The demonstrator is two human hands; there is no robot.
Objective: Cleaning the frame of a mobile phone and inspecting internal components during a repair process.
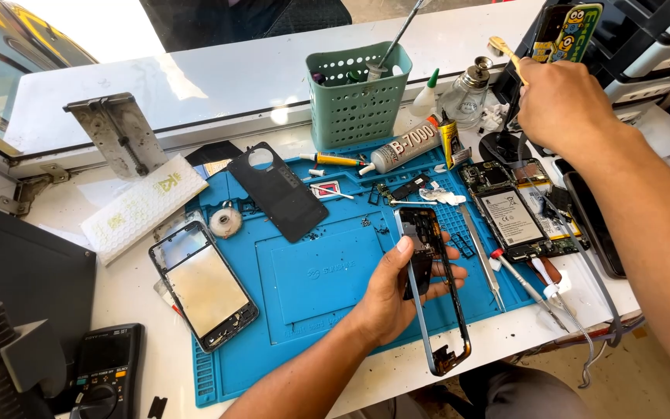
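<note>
A black plastic phone mid-frame, open in the middle, is held upright on edge above the front edge of the blue silicone repair mat. It is pinched by the left hand, thumb on the near rail, fingers curled round the far rail.

The right hand is raised over the mat's far right corner, closed round a thin tool with a yellow handle; the tool's tip cannot be made out.

An opened phone with exposed battery is laid along the mat's right edge, with metal tweezers just beside it.

A black back cover is laid near the mat's far left corner. A second frame with a bare metal plate is seen at the mat's left edge.

A green perforated plastic basket is stood beyond the far edge, a grey glue tube lying before it.
</note>
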